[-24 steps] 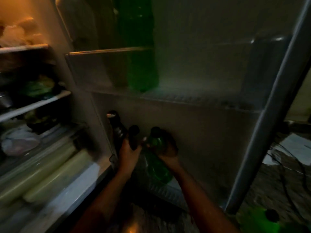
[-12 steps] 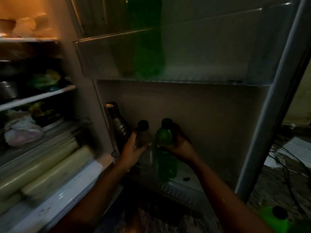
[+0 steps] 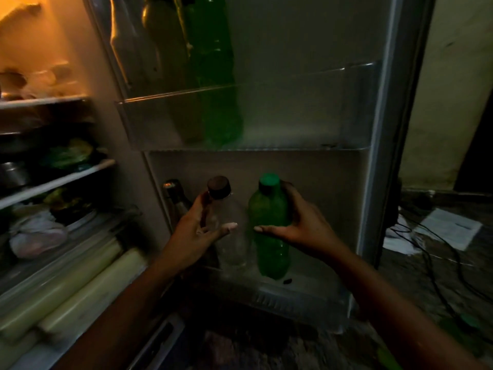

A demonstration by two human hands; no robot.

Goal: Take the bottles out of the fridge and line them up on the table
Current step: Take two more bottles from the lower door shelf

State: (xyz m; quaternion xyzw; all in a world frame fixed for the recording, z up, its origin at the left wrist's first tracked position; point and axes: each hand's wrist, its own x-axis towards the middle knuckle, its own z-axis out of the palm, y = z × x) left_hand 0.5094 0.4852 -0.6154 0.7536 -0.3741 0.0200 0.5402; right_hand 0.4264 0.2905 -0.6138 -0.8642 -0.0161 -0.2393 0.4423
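- Our left hand [image 3: 198, 231] is wrapped round the clear bottle [image 3: 232, 237] just under its dark cap [image 3: 219, 187], with the thumb across the front. Our right hand [image 3: 298, 225] grips the green bottle [image 3: 270, 217] at the shoulder, fingers behind and thumb in front.
- Both bottles are upright, side by side and close together, in the lower door rack [image 3: 298, 297] of the fridge door [image 3: 306, 36]. We cannot tell whether their bases have left the rack floor.
- A steel bottle [image 3: 177, 201] stands just left of the clear one, partly behind our left hand. A tall green bottle [image 3: 216, 76] waits in the upper door shelf [image 3: 280, 121], with dimmer bottles beside it.
- We judge this to be the lift-out step, early in the task: several bottles are left in the door and the table is out of view.
- Handling: the plastic walls look thin and would likely give under a hard squeeze, and cold plastic is probably damp and slick. We cannot tell how full either bottle is, so their weight is a guess.
- The best hold, in our view, is where the hands sit now — the stiffer shoulder below the cap, not the soft belly.
- The lift should go straight up to clear the rack's front lip, then outward, without knocking the steel bottle or the shelf above.
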